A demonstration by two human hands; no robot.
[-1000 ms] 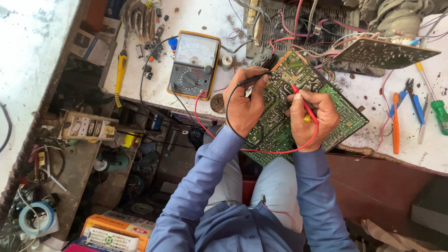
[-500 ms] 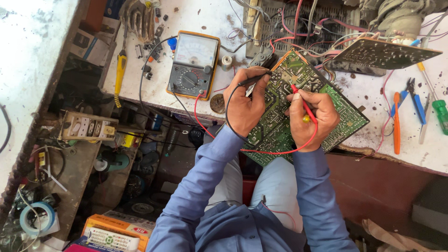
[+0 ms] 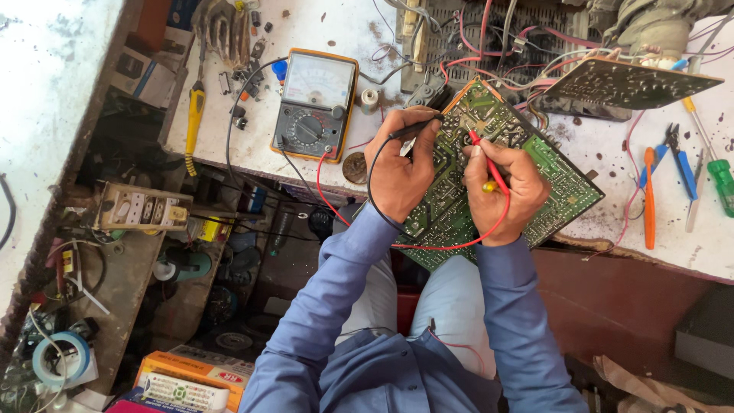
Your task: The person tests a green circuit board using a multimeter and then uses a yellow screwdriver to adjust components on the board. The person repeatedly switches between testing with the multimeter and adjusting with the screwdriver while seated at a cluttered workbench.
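A green circuit board (image 3: 558, 187) lies tilted over the front edge of a white workbench (image 3: 321, 30). My left hand (image 3: 397, 172) grips a black test probe (image 3: 417, 128), its tip against the board's upper left part. My right hand (image 3: 508, 191) grips a red test probe (image 3: 482, 149) that touches the board near its middle. Red and black leads run from both probes to an analog multimeter (image 3: 315, 103) with an orange case, lying left of the board.
Orange pliers (image 3: 649, 199), blue pliers (image 3: 680, 160) and a green-handled screwdriver (image 3: 715, 172) lie at the right. A second board (image 3: 634, 80) with many wires sits behind. A yellow-handled screwdriver (image 3: 195, 118) lies at the left. Cluttered shelves (image 3: 141, 210) stand below left.
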